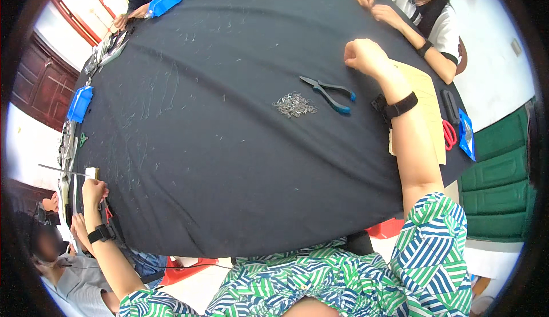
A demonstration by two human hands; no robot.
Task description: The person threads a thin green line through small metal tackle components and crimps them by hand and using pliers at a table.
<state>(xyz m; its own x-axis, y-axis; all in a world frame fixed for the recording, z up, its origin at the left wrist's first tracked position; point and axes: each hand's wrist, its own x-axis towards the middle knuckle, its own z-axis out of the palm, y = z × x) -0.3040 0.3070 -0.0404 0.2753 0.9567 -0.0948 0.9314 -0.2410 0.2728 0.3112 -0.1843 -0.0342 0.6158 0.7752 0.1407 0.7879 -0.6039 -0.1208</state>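
L hand (93,191) far out, pinching a thin wire (60,170) w/ white tag; R hand (363,55) fisted, empty-looking, near blue-handled pliers (329,92) & ring pile (294,104).

From my remote seat, the view was bright and evenly lit, with daylight blowing out the window (74,8) at upper left to near white. The black tablecloth (229,145) soaked up light and showed hardly any shadows. Fisheye distortion bent the table's edge strongly, a dark ring framed the picture, and detail softened toward the rim.
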